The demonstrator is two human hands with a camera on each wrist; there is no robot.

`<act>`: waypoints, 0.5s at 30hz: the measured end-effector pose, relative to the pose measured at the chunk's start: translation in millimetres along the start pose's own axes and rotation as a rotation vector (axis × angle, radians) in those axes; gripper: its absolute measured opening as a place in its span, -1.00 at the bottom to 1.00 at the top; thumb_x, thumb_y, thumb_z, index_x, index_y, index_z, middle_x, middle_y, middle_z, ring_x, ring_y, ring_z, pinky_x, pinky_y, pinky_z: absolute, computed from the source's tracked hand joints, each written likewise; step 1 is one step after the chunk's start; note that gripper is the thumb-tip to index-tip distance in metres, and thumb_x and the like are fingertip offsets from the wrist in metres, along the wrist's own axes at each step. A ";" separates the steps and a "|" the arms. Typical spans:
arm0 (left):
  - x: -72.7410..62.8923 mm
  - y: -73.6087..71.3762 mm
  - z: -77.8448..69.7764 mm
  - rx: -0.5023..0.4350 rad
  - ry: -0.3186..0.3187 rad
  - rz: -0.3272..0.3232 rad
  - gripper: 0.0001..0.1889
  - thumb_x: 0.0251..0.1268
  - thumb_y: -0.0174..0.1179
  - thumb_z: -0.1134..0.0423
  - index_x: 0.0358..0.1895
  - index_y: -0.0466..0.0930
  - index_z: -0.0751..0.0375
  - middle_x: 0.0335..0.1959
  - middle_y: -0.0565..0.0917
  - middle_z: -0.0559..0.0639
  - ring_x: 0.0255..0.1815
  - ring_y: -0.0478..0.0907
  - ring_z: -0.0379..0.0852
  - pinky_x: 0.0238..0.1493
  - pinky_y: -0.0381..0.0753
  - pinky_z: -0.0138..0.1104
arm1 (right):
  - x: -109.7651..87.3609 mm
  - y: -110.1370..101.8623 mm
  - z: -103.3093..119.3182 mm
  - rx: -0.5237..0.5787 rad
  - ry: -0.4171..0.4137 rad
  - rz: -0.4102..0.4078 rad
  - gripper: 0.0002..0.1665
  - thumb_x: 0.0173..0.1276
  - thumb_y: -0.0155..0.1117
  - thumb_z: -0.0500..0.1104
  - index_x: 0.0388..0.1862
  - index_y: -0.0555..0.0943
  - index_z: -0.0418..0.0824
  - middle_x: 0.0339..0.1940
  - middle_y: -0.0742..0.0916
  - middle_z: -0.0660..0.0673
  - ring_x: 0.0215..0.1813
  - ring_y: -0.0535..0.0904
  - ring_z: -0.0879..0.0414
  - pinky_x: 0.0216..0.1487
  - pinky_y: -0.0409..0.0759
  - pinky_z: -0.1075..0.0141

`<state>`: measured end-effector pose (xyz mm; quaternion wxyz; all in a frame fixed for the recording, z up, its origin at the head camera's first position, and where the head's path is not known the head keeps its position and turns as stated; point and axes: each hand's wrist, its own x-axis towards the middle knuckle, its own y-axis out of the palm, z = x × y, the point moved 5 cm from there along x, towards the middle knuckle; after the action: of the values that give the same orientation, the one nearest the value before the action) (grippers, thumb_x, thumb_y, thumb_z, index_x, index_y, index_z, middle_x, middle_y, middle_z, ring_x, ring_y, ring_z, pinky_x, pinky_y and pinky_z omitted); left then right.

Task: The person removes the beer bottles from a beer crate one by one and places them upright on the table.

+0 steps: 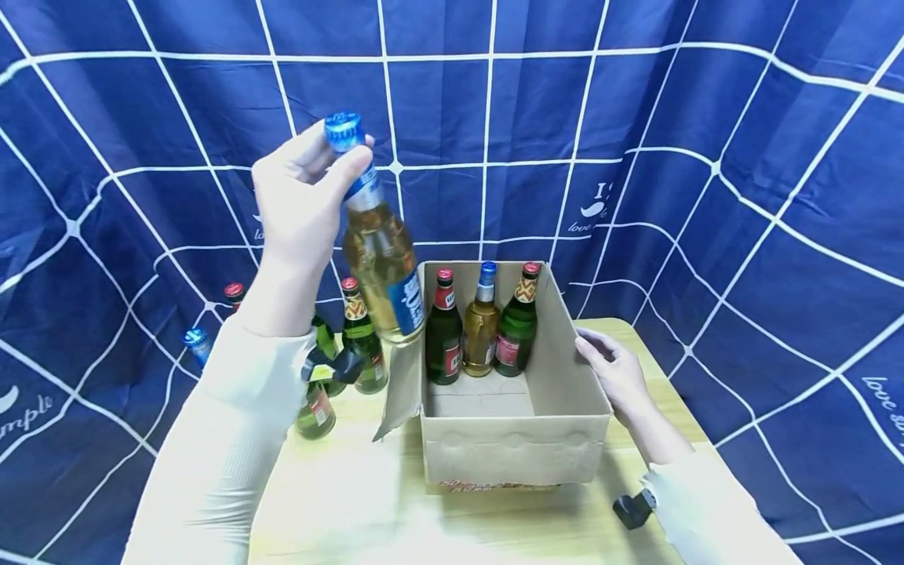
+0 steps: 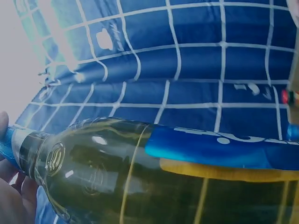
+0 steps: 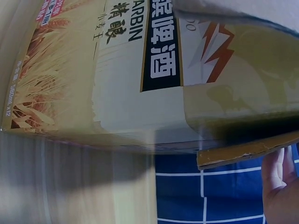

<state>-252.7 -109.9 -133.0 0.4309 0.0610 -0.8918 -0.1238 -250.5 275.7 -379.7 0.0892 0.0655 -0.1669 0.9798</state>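
My left hand [image 1: 300,188] grips a clear beer bottle [image 1: 384,267] by its neck, just under the blue cap. The bottle hangs tilted above the left flap of an open cardboard box [image 1: 515,451]; its blue label shows in the left wrist view. Along the back of the box stand a green bottle with a red cap [image 1: 443,337], a blue-capped clear bottle [image 1: 482,329] and a green bottle with a patterned neck [image 1: 517,329]. My right hand [image 1: 617,373] touches the box's right wall from outside; in the right wrist view its fingers [image 3: 275,170] show beyond a flap.
Left of the box, several green bottles [image 1: 363,353] stand on the pale wooden table [image 1: 339,494], partly behind my left arm. A blue-capped bottle [image 1: 198,345] shows further left. A blue curtain with white lines [image 1: 452,102] surrounds the table.
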 end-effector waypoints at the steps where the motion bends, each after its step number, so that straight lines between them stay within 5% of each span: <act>1: -3.0 -6.0 1.6 0.034 0.010 0.000 -0.77 0.05 0.33 0.52 -0.16 0.69 0.44 -0.36 0.72 0.13 -0.20 0.66 0.00 -0.10 0.54 -0.26 | -0.1 -0.7 -0.4 -0.003 0.001 -0.002 -0.40 0.39 0.21 0.03 0.23 0.48 -0.35 -0.23 0.64 0.32 -0.16 0.53 0.38 -0.12 0.44 0.54; 7: -30.0 -42.8 28.2 0.233 -0.010 -0.007 -0.77 0.10 0.33 0.46 -0.13 0.69 0.42 -0.35 0.74 -0.02 -0.24 0.67 -0.09 -0.19 0.55 -0.33 | -0.3 -0.8 -1.0 -0.012 0.010 0.001 -0.39 0.38 0.20 0.05 0.24 0.48 -0.34 -0.23 0.63 0.32 -0.15 0.52 0.38 -0.12 0.45 0.53; 11: -59.1 -62.7 57.5 0.330 -0.104 -0.003 -0.73 0.09 0.35 0.45 -0.10 0.67 0.45 -0.33 0.73 -0.11 -0.23 0.66 -0.20 -0.15 0.56 -0.39 | -0.2 -0.5 -0.7 -0.007 0.022 0.004 -0.39 0.39 0.20 0.04 0.25 0.47 -0.33 -0.23 0.63 0.31 -0.16 0.52 0.38 -0.13 0.46 0.53; 15: -89.7 -82.2 90.4 0.394 -0.226 -0.021 -0.67 0.07 0.38 0.42 -0.05 0.65 0.43 -0.25 0.73 0.08 -0.20 0.65 -0.30 -0.10 0.56 -0.41 | 0.6 0.0 -1.3 -0.009 0.025 -0.002 -0.39 0.38 0.21 0.05 0.25 0.47 -0.33 -0.23 0.62 0.35 -0.14 0.52 0.39 -0.12 0.45 0.54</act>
<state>-267.6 -154.5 -277.1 0.3066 0.1388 -0.9407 0.0423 -251.2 276.2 -380.8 0.0923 0.0531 -0.1700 0.9797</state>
